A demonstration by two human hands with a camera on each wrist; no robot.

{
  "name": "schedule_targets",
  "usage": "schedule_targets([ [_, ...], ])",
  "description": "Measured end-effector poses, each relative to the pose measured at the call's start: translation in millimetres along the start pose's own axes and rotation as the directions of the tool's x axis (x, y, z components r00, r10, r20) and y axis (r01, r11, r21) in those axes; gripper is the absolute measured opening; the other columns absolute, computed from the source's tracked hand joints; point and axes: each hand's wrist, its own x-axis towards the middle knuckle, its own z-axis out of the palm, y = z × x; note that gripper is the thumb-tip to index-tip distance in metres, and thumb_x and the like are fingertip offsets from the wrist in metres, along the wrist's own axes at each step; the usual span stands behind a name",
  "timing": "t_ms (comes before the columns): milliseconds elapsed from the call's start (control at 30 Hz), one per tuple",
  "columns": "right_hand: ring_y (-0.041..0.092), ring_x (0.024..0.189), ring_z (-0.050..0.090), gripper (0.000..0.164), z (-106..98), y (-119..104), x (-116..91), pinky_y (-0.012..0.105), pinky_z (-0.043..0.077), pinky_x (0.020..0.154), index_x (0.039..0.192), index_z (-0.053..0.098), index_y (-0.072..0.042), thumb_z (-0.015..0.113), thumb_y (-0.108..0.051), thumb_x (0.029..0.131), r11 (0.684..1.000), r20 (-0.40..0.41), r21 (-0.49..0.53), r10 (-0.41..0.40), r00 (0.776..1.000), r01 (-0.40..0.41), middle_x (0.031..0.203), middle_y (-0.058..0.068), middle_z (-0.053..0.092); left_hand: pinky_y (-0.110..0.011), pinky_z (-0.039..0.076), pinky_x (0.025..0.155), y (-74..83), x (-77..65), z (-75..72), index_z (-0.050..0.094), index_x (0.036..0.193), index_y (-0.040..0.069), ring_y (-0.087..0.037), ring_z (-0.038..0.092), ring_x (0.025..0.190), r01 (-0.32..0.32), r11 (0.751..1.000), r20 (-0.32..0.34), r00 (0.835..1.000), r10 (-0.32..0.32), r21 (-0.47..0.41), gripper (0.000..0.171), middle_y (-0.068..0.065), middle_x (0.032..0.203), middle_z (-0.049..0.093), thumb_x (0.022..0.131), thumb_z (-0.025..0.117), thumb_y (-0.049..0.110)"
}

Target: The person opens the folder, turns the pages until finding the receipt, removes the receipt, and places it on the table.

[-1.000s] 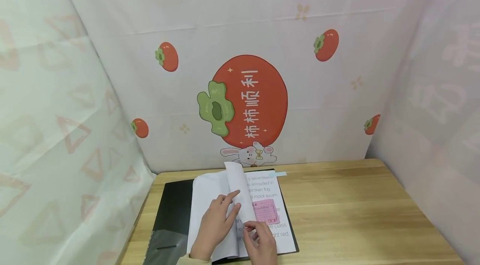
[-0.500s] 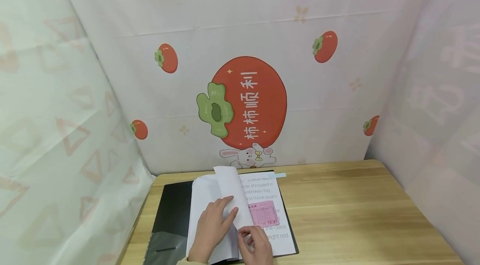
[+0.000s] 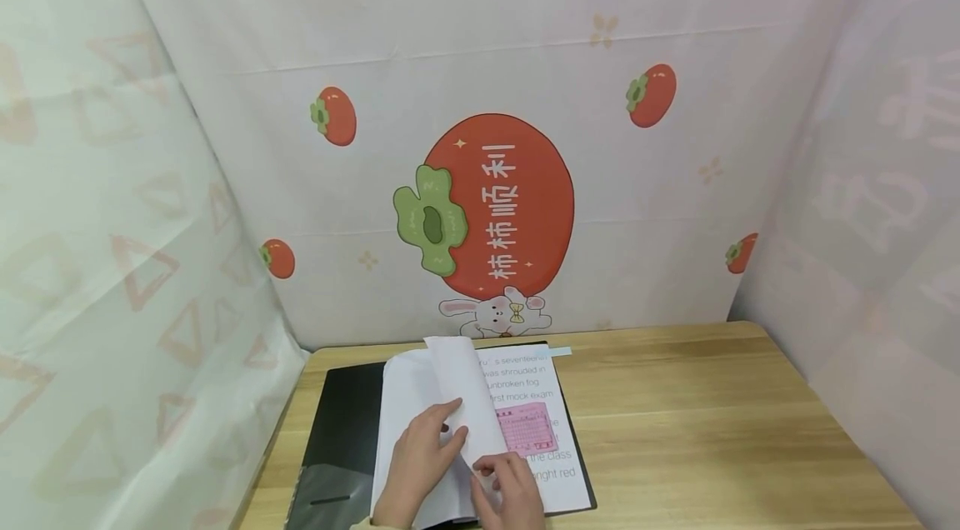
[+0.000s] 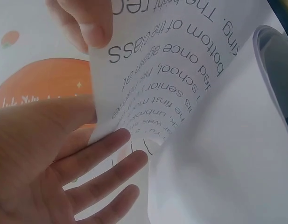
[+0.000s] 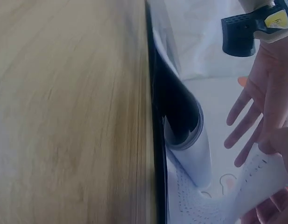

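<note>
A black folder lies spread on the table with white printed pages. One lifted page curls up from the right side. My right hand pinches this page by its lower edge; in the right wrist view the thumb presses on it. My left hand is over the left pages, its fingers extended and spread beside the lifted page. In the left wrist view, the left hand has its fingertips at the page's edge, and large print shows on the sheet. A pink sticky note lies on the right page.
A pale blue tab sticks out at the folder's upper right. The wooden table extends to the right. A white cloth printed with persimmons hangs behind, and cloth also hangs at both sides.
The lifted page has shifted left, showing more of the pink note and the print beneath. My right hand moved slightly left with it; my left hand moved slightly down and left.
</note>
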Motion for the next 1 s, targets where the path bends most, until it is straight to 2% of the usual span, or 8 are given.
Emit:
schedule_targets([
  [100,-0.002,0.077,0.049,0.034,-1,-1,-1,0.012,0.042,0.066,0.098,0.072,-0.022,0.093,-0.011,0.074,0.999,0.038,-0.008,-0.034,0.999,0.034,0.094,-0.016,0.056,-0.037,0.059,0.071,-2.2,0.4,-1.1,0.074,0.131,0.01,-0.019,0.074,0.089,0.011,1.0,0.011,1.0,-0.011,0.004,0.042,-0.01,0.124,0.075,0.091,0.082,0.022],
  [167,-0.002,0.078,0.05,0.03,-3,-2,-1,0.013,0.044,0.066,0.1,0.072,-0.023,0.092,-0.016,0.078,1.0,0.071,0.01,-0.027,0.997,0.026,0.096,-0.017,0.056,-0.039,0.059,0.071,-3.5,0.7,-1.8,0.074,0.131,0.01,-0.02,0.074,0.09,0.026,1.0,0.017,1.0,-0.026,0.003,0.043,-0.011,0.124,0.075,0.09,0.083,0.021],
  [300,-0.003,0.079,0.051,0.021,-7,-2,0,0.017,0.048,0.065,0.1,0.072,-0.024,0.086,-0.017,0.087,0.997,0.091,0.043,0.065,0.994,-0.07,0.097,-0.018,0.055,-0.041,0.06,0.071,-6.1,0.1,-2.3,0.074,0.131,0.009,-0.021,0.074,0.09,0.055,0.998,0.019,0.998,-0.055,-0.002,0.043,-0.013,0.125,0.075,0.09,0.083,0.02],
  [400,-0.003,0.077,0.05,0.02,-13,4,3,0.02,0.049,0.064,0.097,0.071,-0.024,0.083,-0.011,0.089,0.986,0.062,0.003,0.167,0.984,-0.167,0.094,-0.019,0.055,-0.041,0.06,0.071,-7.6,-1.6,-2.0,0.075,0.13,0.009,-0.021,0.074,0.09,0.061,0.998,0.004,0.998,-0.061,-0.006,0.043,-0.014,0.125,0.075,0.089,0.083,0.019],
  [600,-0.001,0.069,0.049,0.02,-27,25,13,0.021,0.046,0.059,0.092,0.07,-0.021,0.082,-0.006,0.087,0.929,-0.006,-0.141,0.344,0.939,-0.341,0.087,-0.014,0.058,-0.042,0.059,0.069,-10.5,-5.5,-1.8,0.075,0.129,0.009,-0.022,0.074,0.089,0.102,0.995,-0.034,0.994,-0.102,-0.013,0.044,-0.014,0.125,0.075,0.087,0.085,0.017],
  [700,0.002,0.069,0.05,0.018,-35,35,19,0.023,0.045,0.059,0.095,0.071,-0.019,0.083,-0.008,0.087,0.889,0.001,-0.19,0.425,0.905,-0.417,0.088,-0.01,0.059,-0.041,0.058,0.068,-12.7,-6.2,-2.4,0.075,0.13,0.009,-0.022,0.074,0.089,0.135,0.991,-0.043,0.99,-0.136,-0.015,0.045,-0.014,0.126,0.074,0.087,0.085,0.018],
  [867,0.01,0.076,0.054,0.02,-47,51,25,0.028,0.046,0.063,0.103,0.072,-0.011,0.085,-0.015,0.088,0.834,0.03,-0.239,0.518,0.855,-0.497,0.095,-0.001,0.062,-0.04,0.058,0.068,-16.9,-7.6,-3.4,0.075,0.13,0.01,-0.021,0.073,0.089,0.164,0.986,-0.049,0.985,-0.165,-0.014,0.046,-0.014,0.126,0.074,0.086,0.086,0.017],
  [1000,0.017,0.083,0.059,0.028,-51,60,27,0.032,0.049,0.067,0.109,0.073,-0.005,0.085,-0.019,0.087,0.816,0.05,-0.274,0.54,0.84,-0.508,0.1,0.005,0.064,-0.039,0.056,0.065,-21.0,-8.6,-4.3,0.075,0.129,0.009,-0.02,0.072,0.086,0.189,0.982,-0.055,0.98,-0.19,-0.014,0.046,-0.014,0.124,0.075,0.085,0.087,0.016],
])
